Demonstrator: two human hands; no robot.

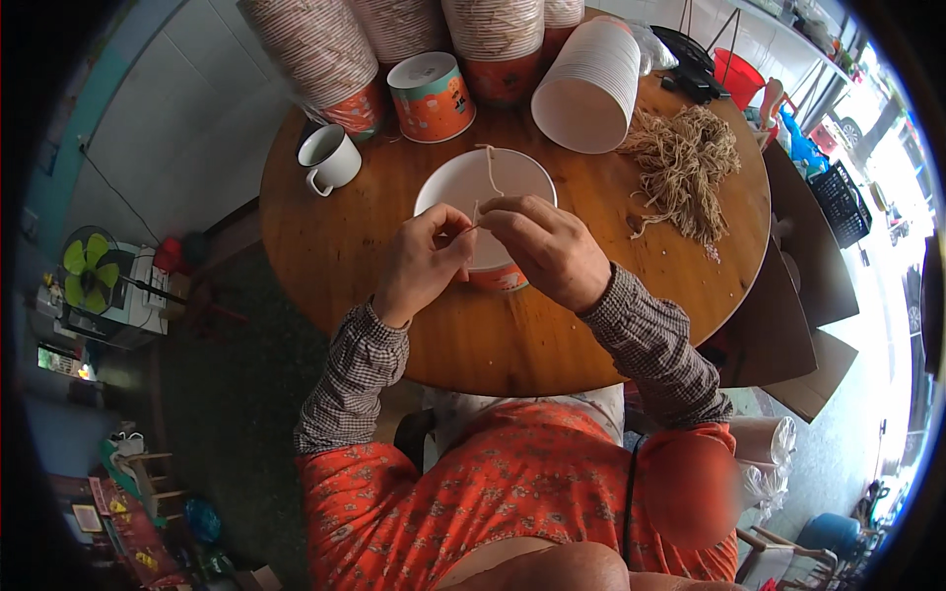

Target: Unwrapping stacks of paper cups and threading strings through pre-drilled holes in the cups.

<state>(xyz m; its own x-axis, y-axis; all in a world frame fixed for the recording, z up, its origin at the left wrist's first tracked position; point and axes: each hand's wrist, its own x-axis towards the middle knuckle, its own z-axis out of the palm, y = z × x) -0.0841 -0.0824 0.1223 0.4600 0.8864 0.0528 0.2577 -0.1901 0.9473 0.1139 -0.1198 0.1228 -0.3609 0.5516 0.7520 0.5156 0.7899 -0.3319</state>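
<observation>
My left hand (426, 261) and my right hand (554, 251) meet over a white-lined paper tub (448, 185) with an orange outside. Both are closed in a pinch on a thin beige cord (492, 169). Its loose end stretches from my right fingers to the tub's far rim, and a short piece shows between the two hands. The fingers hide the rest of it. At the right of the table lies a tangled heap of similar beige cords (688, 167).
Tall stacks of paper tubs (313, 49) line the table's far edge. One stack (588, 89) lies tipped beside a lidded orange tub (432, 98). A white enamel mug (330, 158) stands at left. Cardboard (778, 315) sits right of the round wooden table (335, 256); a green-bladed fan (89, 266) stands far left.
</observation>
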